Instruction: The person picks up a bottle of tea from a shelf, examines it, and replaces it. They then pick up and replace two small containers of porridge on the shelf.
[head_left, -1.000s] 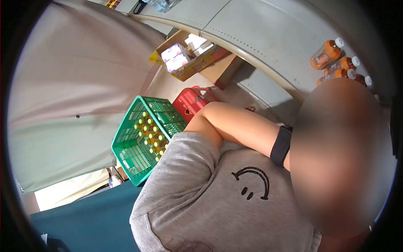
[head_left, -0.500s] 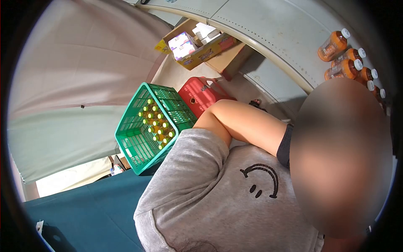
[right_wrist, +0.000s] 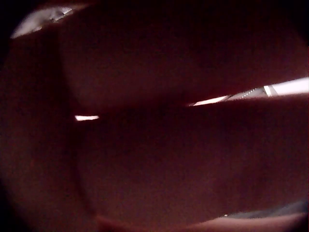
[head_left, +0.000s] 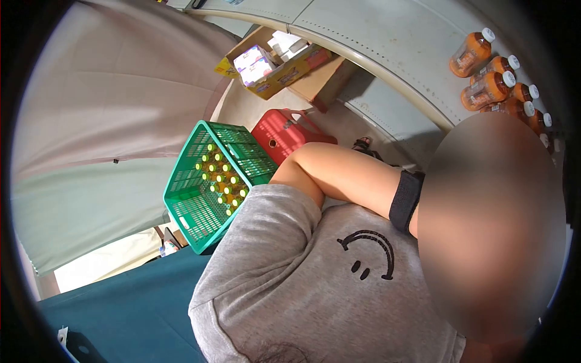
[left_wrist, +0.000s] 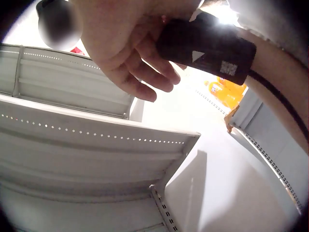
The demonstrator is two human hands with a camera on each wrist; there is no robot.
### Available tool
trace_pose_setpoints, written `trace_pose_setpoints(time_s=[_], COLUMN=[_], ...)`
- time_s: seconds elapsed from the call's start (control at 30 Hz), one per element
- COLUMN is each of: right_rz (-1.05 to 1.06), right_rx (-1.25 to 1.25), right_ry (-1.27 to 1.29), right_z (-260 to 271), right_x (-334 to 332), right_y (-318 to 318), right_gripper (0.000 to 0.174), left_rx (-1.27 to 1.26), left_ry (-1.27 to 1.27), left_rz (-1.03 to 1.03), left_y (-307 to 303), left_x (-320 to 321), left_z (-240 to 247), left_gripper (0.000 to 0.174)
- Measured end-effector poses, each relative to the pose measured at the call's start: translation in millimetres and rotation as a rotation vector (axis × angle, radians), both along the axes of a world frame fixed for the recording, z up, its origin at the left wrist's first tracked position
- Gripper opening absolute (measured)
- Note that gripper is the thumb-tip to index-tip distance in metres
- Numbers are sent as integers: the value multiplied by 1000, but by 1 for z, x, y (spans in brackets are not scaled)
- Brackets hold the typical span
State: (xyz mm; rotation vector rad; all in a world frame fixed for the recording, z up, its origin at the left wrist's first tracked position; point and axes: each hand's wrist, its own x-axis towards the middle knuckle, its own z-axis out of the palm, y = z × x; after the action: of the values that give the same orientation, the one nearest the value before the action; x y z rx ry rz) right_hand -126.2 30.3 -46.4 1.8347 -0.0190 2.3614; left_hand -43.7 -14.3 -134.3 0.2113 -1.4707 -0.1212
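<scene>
In the left wrist view my left hand is at the top, its fingers loosely bent and nothing between them. A black device with a cable is strapped at its wrist, and bare grey shelves lie below. Dark skin, very close to the lens, fills nearly all of the right wrist view; I cannot tell how my right hand lies. In the head view a bent arm with a black wristband crosses a grey sweatshirt bearing a smile print; a blurred oval hides what is beyond the band.
A green crate holds several bottles with yellow-green caps. Beside it is a red basket. An opened carton with white packs is near the shelf, where several orange drink bottles stand.
The head view swings a little one way and back, shifting crate, basket and shelf in it. More of the orange drink bottles shows now. The arm stays bent across the sweatshirt.
</scene>
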Motion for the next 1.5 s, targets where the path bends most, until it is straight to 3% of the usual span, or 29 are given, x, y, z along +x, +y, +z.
trace_pose_setpoints(time_s=[0.1, 0.23, 0.3, 0.43, 0.5, 0.63, 0.7, 0.73, 0.8, 1.03, 1.1, 1.2, 1.33, 1.4, 1.43, 1.5], right_rz=[-21, 80, 321, 102, 656, 546, 834, 831, 662, 751, 493, 410, 375, 645, 645, 518], right_rx=[123, 275, 133, 300, 316, 388, 376, 378, 511, 270, 356, 260, 370, 244, 244, 302], right_ry=[165, 101, 101, 237, 52, -35, 278, 278, 37, 110, 76, 85, 132, 316, 317, 87], right_z=[3, 7, 4, 4, 2, 4, 11, 9, 5, 0, 3, 2, 1, 8, 5, -1], right_x=[6, -21, -19, 4, -2, -2, -8, -1, 18, 12, 15, 27, 5, -3, 3, 21], right_y=[1, 13, 5, 4, 8, 16, 3, 7, 19, 6, 15, 5, 11, -1, 2, 12], right_gripper=[15, 16, 19, 19, 19, 18, 18, 18, 16, 11, 10, 11, 12, 14, 14, 13], left_rx=[11, 3, 8, -37, -56, -70, -75, -53, -33, -34, -40, -37, -34, -38, -38, -36], left_ry=[-28, -56, -83, -91, -106, -94, -95, -102, -108, -89, -80, -82, -68, -63, -71, -74], left_rz=[-46, -61, -83, -95, -116, -104, -108, -106, -107, -55, -30, -39, -43, -37, -49, -65], left_y=[1, 2, 2, 1, 0, -1, 1, 2, 4, 3, 3, 2, 1, 0, 0, 0], left_x=[3, 6, 8, 12, 13, 16, 17, 17, 17, 15, 15, 15, 15, 16, 17, 19], left_z=[0, -2, -2, -1, -1, 0, -1, -2, -2, -6, -7, -9, -9, -9, -9, -9], left_gripper=[24, 25, 25, 25, 24, 25, 25, 26, 26, 27, 26, 26, 27, 27, 27, 27])
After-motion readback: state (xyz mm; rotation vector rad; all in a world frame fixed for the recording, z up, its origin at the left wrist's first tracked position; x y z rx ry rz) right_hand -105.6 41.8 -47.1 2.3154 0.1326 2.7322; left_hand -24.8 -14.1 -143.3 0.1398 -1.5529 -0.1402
